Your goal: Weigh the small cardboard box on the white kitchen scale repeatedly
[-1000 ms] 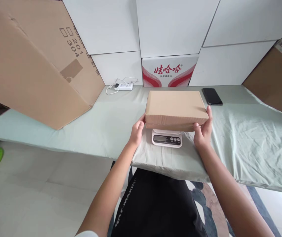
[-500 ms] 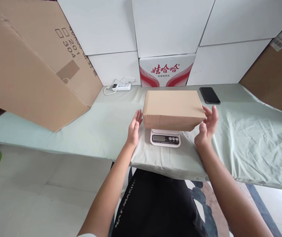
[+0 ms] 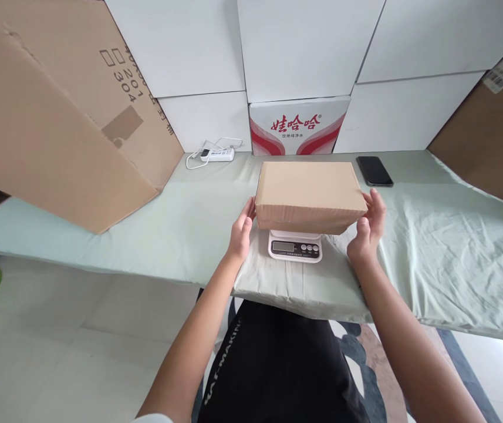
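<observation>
**Box [image 3: 310, 188] on scale [image 3: 295, 249], judged to be at the settling step**

Near the front edge of the table [image 3: 189, 241], the scale's panel is left exposed; no digits can be made out. At the box's left end, the left hand [image 3: 239, 232] is held with fingers straight and thumb apart. At the right end, the right hand [image 3: 368, 230] is held loosely cupped, some fingers hidden behind the corner. No firm grasp is shown; whether the ends are lightly touched cannot be told. The box is carried on the scale, overhanging the panel on both sides, more to the right. For any further squaring-up, light, even pressure from both ends would be called for; for a reading, both hands well clear. Farther off, a phone [image 3: 375, 171] is seen toward the table's back edge, right of the box.

Against half a second earlier, both hands have been brought in closer. A second earlier, the right thumb was laid on the front face; now it is held off. The box's seat appears unchanged.
</observation>
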Available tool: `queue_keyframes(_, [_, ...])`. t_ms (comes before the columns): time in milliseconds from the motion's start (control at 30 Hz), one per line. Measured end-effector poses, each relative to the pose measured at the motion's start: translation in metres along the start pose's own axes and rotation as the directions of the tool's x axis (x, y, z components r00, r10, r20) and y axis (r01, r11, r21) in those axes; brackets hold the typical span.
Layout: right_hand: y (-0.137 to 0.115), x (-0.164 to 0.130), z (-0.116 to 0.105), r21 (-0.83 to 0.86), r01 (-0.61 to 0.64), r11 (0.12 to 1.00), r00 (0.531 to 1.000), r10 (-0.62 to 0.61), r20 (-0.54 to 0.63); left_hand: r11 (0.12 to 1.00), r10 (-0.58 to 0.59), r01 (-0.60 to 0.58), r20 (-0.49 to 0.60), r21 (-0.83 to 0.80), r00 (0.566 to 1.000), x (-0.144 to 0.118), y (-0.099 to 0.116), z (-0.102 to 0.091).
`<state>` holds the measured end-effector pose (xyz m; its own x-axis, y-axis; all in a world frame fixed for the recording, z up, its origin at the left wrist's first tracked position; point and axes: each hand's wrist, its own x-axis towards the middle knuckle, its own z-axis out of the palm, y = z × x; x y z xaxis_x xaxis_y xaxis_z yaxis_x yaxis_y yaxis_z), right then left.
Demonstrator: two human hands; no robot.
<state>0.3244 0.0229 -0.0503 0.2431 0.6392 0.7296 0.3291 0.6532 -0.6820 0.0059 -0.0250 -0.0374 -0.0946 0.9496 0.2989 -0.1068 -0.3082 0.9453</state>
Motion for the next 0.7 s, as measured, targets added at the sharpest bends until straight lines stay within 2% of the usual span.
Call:
queue_keyframes(133, [-0.0025,0.0003,0.0007,0.003,0.016,1.0,1.0,-0.016,-0.002,1.0,-0.011,0.011,0.007,0.0,1.0,-0.0007,-0.0002,0.0])
queue_keyframes(533, [-0.0073,0.0023,0.0009,-0.037,-0.086,0.996,0.996,0.085,-0.011,1.0,-0.025,0.025,0.022,0.016,0.999,-0.0007,-0.0032,-0.0011])
queue_keyframes(700, [-0.0078,0.0036,0.0001,-0.051,-0.055,0.997,0.998,0.055,0.001,0.999,-0.028,0.028,0.02,0.016,0.999,-0.0022,-0.0041,-0.0018])
